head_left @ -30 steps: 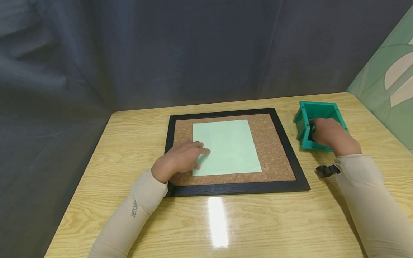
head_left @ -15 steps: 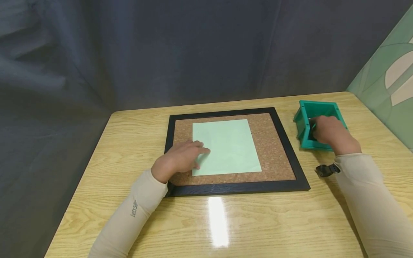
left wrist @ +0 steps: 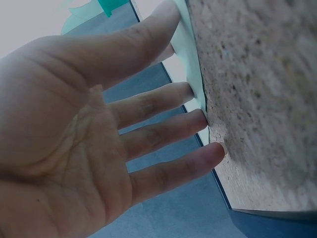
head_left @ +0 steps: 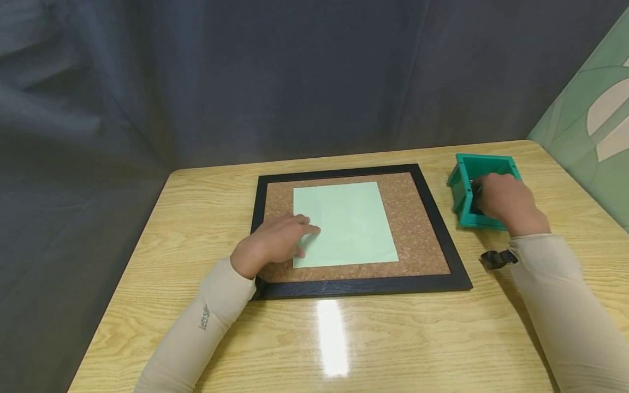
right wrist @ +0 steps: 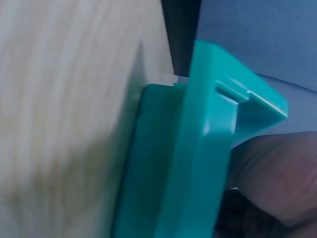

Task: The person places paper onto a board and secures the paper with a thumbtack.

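A pale green sheet of paper (head_left: pixel 349 224) lies on a cork board (head_left: pixel 417 234) with a black frame (head_left: pixel 363 287). My left hand (head_left: pixel 275 240) rests at the paper's left edge, fingers spread. In the left wrist view the straight fingers of the left hand (left wrist: pixel 99 124) touch the paper and the cork with their tips. My right hand (head_left: pixel 506 202) reaches down into a green plastic bin (head_left: pixel 464 188) to the right of the board. Its fingertips are hidden inside, beside something dark. The right wrist view shows the bin's wall (right wrist: pixel 198 163) and part of the hand (right wrist: pixel 282 173).
The wooden table (head_left: pixel 403 338) carries the board and the bin. A dark curtain (head_left: pixel 295 82) hangs behind its far edge. At the right stands a green patterned panel (head_left: pixel 589 120). A black strap piece (head_left: pixel 496 260) sticks out from the right sleeve.
The right hand has shifted slightly upward and toward the far side within the bin. The left hand, paper and board have stayed in place.
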A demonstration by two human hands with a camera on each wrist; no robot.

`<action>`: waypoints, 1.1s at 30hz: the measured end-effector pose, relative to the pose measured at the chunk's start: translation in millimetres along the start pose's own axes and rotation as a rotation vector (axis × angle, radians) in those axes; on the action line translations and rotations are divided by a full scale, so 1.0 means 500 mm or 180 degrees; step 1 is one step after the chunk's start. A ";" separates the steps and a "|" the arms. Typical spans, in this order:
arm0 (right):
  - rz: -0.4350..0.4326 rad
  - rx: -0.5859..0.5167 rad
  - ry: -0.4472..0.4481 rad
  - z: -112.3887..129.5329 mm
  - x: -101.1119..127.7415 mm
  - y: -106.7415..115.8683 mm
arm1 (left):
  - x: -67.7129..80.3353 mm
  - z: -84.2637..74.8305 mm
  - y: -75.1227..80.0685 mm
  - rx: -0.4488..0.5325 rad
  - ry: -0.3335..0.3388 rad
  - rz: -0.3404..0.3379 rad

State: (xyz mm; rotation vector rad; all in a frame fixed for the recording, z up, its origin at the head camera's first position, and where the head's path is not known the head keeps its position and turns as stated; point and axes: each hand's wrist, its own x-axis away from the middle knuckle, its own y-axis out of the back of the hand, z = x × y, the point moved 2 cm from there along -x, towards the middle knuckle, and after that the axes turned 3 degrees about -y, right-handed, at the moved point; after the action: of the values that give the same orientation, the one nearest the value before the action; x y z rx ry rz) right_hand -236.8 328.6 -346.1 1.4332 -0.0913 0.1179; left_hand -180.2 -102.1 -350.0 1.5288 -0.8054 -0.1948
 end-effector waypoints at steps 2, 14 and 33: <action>-0.0090 -0.0002 0.0037 0.001 0.001 0.004 | 0.000 0.000 0.000 0.0006 -0.0001 0.0000; -0.0297 -0.0346 -0.0049 -0.003 0.008 0.032 | 0.002 -0.001 0.003 0.0002 0.0021 0.0027; -0.0298 -0.1266 0.0275 0.122 0.059 0.047 | -0.022 -0.034 0.006 -0.0159 -0.0137 0.0017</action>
State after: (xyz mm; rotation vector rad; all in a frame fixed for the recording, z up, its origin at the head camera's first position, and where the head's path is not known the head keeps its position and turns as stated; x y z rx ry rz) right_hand -210.5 271.8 -311.0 1.0320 0.0234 0.0790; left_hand -179.9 -81.7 -348.4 1.4797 -0.8326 -0.2430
